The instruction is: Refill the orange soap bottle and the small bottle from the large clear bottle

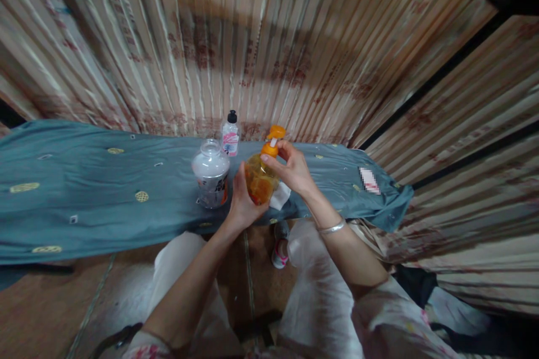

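A clear pump bottle (260, 179) of amber liquid, with an orange pump head (277, 133), is tilted slightly to the right between my hands. My left hand (244, 202) wraps round the lower left side of its body. At the neck, the thumb and fingers of my right hand (290, 165) close on the orange collar (270, 150). Just left of my left hand stands a wide, clear plastic jar (210, 174) with an uncapped mouth and a printed label. Behind it is a small clear bottle (230, 134) with a black cap and pink label.
A white tissue or cloth (280, 196) lies beside the pump bottle on the teal cloth-covered table (105, 185). Farther right is a blurred-out card or phone-like item (369, 180). Patterned curtains (210, 39) hang close behind, and dark metal poles (438, 84) run along the right.
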{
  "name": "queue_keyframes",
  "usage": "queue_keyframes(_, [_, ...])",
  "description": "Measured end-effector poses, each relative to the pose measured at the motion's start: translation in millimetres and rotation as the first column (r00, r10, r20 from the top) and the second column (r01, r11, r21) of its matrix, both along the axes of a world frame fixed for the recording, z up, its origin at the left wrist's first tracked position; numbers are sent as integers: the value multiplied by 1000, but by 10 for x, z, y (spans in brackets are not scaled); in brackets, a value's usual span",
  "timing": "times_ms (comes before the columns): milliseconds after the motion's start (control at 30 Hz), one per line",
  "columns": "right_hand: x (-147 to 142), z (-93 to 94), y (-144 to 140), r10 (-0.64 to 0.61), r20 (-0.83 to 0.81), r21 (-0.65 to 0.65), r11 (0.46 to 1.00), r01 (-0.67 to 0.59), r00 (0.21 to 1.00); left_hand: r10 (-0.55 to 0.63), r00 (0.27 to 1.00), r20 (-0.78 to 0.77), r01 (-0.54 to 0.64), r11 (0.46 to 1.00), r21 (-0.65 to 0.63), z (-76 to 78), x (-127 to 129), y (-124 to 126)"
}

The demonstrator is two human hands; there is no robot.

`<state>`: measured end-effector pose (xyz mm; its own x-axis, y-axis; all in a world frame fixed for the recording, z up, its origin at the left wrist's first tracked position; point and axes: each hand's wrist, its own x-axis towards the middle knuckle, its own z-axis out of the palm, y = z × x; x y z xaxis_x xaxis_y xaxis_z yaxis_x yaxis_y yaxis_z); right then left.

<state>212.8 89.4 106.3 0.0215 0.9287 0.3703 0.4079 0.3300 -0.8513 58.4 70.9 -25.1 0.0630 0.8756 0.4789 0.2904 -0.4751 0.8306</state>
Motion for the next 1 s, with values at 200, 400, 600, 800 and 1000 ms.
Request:
queue_keyframes(200, [-24, 29, -57, 13, 21, 2, 1000, -13, 1000, -11, 1000, 21, 11, 1000, -12, -15, 0, 7])
queue_keyframes(400, [-52, 53, -47, -160, 69, -10, 987, 161, 985, -24, 999, 24, 25, 999, -38, -11, -8, 7])
queue_keyframes(600, [-23, 27, -70, 34, -1, 21, 999, -34, 999, -7, 1000, 31, 7, 1000, -19, 0, -17, 10])
queue_keyframes(800, [-18, 77, -48, -46, 48, 28, 999, 45, 998, 23, 1000, 13, -23, 1000, -4, 6, -13, 4])
queue_keyframes(1000, [-31, 178, -43, -15, 62, 55, 998, 11, 998, 20, 1000, -5, -20, 1000, 14, 20, -22, 13])
